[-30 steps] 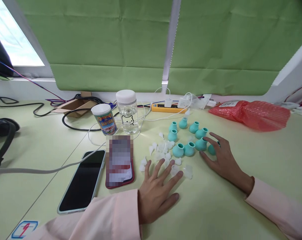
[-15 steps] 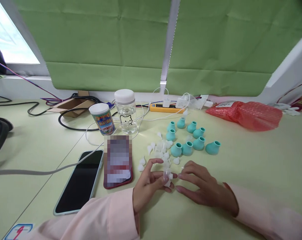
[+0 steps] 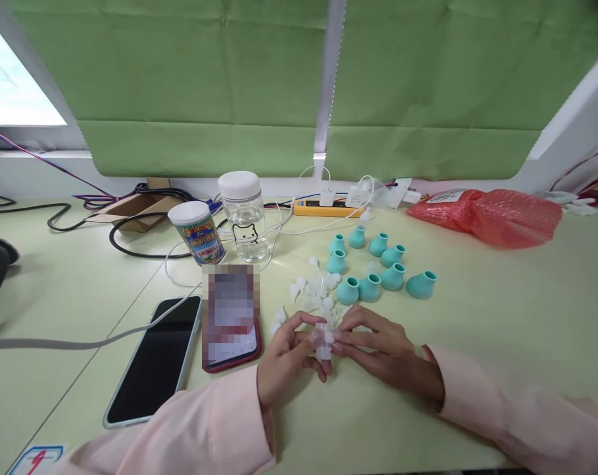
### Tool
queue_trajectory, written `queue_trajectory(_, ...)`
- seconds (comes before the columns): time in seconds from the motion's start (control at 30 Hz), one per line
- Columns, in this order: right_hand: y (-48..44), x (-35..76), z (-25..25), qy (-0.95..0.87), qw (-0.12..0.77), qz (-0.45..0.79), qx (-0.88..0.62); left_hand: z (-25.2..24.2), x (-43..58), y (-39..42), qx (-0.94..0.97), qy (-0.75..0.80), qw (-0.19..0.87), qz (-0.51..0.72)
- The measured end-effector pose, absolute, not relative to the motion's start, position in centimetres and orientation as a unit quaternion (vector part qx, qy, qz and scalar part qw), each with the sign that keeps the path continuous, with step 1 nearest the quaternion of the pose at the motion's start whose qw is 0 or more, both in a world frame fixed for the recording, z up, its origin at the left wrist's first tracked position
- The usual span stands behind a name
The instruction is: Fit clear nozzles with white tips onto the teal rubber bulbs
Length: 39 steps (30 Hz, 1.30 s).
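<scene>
My left hand (image 3: 290,353) grips a clear, tube-like plastic piece (image 3: 323,352) between thumb and fingers, above the table. From the right, my right hand (image 3: 383,344) meets it, the fingertips pinched at a small whitish nub (image 3: 329,337) on its side. Just beyond my hands lies a loose pile of translucent white plastic bits (image 3: 311,303), with another clear piece (image 3: 321,284) among them. Several turquoise flared cups with narrow open necks (image 3: 369,288) stand behind my right hand. Where the fingertips meet, details are too small to make out.
Left of my hands lie a red-cased phone (image 3: 232,363) and a black-screened phone (image 3: 155,363), a cable crossing the latter. Behind stand a printed canister (image 3: 200,237), a water bottle (image 3: 247,227), and an orange power strip (image 3: 306,209). A red plastic bag (image 3: 507,218) lies right.
My right hand has moved left and its fingertips now close at the side of the clear piece. Half a second ago they were apart from it. The view has shifted slightly.
</scene>
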State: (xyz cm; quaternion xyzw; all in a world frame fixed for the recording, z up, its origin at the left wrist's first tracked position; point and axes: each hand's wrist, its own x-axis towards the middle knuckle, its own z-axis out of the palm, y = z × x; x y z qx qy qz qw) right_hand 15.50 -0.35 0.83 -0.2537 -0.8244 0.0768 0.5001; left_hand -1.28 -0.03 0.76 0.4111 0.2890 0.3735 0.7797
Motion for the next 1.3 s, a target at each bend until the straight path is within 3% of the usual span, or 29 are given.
queue_trajectory(0.17, -0.2, 15.4, 1.0, -0.834, 0.493, 0.063, -0.239, 0.8, -1.3, -0.1, 0.440, 0.302, 0.750, 0.391)
queue_trajectory(0.5, 0.8, 15.2, 0.5, -0.788, 0.530, 0.227, -0.217, 0.6, -1.3, -0.3, 0.416, 0.321, 0.753, 0.396)
queue_trajectory(0.83, 1.0, 15.4, 0.6, -0.790, 0.481, 0.311, -0.216, 0.3, -1.3, 0.0, 0.407, 0.314, 0.771, 0.375)
queue_trajectory(0.93, 1.1, 15.4, 0.8, -0.802, 0.487, 0.274, -0.213, 0.4, -1.3, 0.1, 0.388, 0.311, 0.787, 0.365)
queue_trajectory(1.03, 0.9, 15.6, 0.9, -0.837, 0.487, 0.160, -0.193, 0.4, -1.3, 0.1, 0.376, 0.318, 0.793, 0.360)
queue_trajectory(1.17, 0.5, 16.0, 1.0, -0.893, 0.424, 0.010, -0.148, 0.4, -1.3, 0.2, 0.377, 0.316, 0.798, 0.347)
queue_trajectory(1.3, 0.4, 15.9, 0.9, -0.896, 0.413, -0.008, -0.163, 0.6, -1.4, 0.3, 0.368, 0.314, 0.804, 0.344)
